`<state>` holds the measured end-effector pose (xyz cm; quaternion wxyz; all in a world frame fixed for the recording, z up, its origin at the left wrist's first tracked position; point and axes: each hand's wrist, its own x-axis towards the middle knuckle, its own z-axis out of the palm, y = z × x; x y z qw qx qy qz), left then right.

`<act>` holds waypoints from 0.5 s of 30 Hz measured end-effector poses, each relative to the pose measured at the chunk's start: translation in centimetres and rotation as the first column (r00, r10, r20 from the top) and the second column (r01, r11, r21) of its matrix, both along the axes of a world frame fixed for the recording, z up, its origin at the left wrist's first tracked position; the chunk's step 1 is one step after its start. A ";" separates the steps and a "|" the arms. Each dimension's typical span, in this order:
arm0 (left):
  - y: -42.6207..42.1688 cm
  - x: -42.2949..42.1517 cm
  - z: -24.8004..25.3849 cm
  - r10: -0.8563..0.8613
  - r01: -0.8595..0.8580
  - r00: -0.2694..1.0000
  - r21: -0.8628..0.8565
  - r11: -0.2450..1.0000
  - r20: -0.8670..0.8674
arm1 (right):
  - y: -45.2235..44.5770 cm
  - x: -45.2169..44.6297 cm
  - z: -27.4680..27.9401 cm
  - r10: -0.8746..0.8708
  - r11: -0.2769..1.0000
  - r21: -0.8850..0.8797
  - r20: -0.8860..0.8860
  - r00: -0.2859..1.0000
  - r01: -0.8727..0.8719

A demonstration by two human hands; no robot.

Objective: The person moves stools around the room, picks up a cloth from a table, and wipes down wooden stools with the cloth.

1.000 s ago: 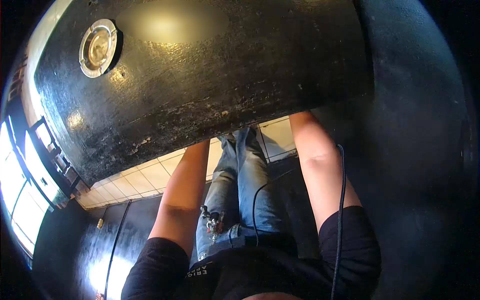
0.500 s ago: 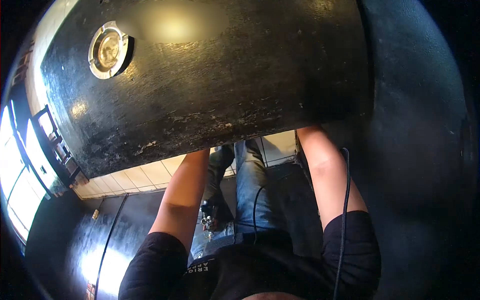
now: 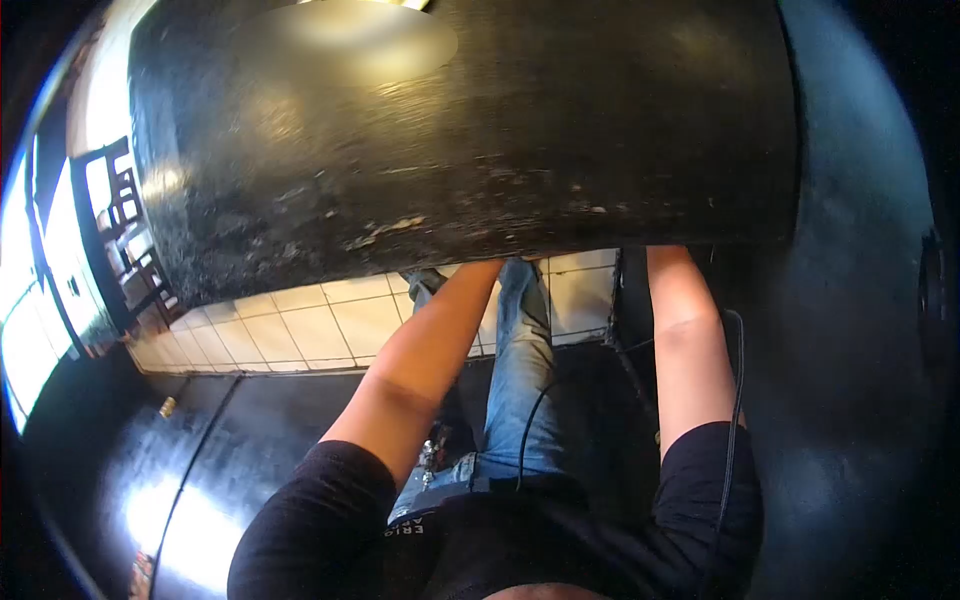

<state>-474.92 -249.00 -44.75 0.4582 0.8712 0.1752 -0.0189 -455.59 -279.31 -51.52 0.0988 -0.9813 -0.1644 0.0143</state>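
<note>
Both of my forearms reach forward beneath the front edge of a dark, worn table (image 3: 480,170). My left forearm (image 3: 425,340) slants to the right and passes under the edge near the middle. Further right, my right forearm (image 3: 685,320) goes almost straight in below the tabletop. The table hides both hands, so what they hold or touch does not show. Paint is chipped along the edge just above them.
My legs in blue jeans (image 3: 520,390) extend under the table. Behind them is a cream tiled surface (image 3: 330,325). A dark cord (image 3: 735,400) runs by my right arm. Dark wooden furniture (image 3: 125,215) stands by the bright window at left.
My left forearm has shifted right and reaches in closer to the middle. The view has tilted, so the metal ashtray on the tabletop has almost left the top of the picture.
</note>
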 end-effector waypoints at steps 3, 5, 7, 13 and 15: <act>0.9 -3.1 1.1 0.064 -0.064 0.998 -0.003 0.998 0.021 | 3.9 -1.8 1.2 0.073 0.997 -0.023 0.017 0.997 -0.073; 2.7 -5.5 1.3 0.089 -0.089 0.996 -0.004 0.996 0.021 | 6.4 -4.8 2.1 0.099 0.994 -0.038 0.015 0.995 -0.098; 6.1 -10.4 1.0 0.022 0.075 0.983 0.511 0.856 -0.181 | 8.9 -7.7 2.8 0.106 0.993 -0.045 0.017 0.994 -0.105; 18.1 -20.6 2.0 0.140 -0.029 0.974 0.519 0.854 -0.176 | 22.5 -20.8 7.6 0.221 0.969 0.153 -0.171 0.960 -0.195; 20.6 -22.3 -0.5 0.159 0.004 0.955 0.552 0.834 -0.248 | 29.4 -25.9 8.7 0.147 0.958 0.283 -0.356 0.923 -0.044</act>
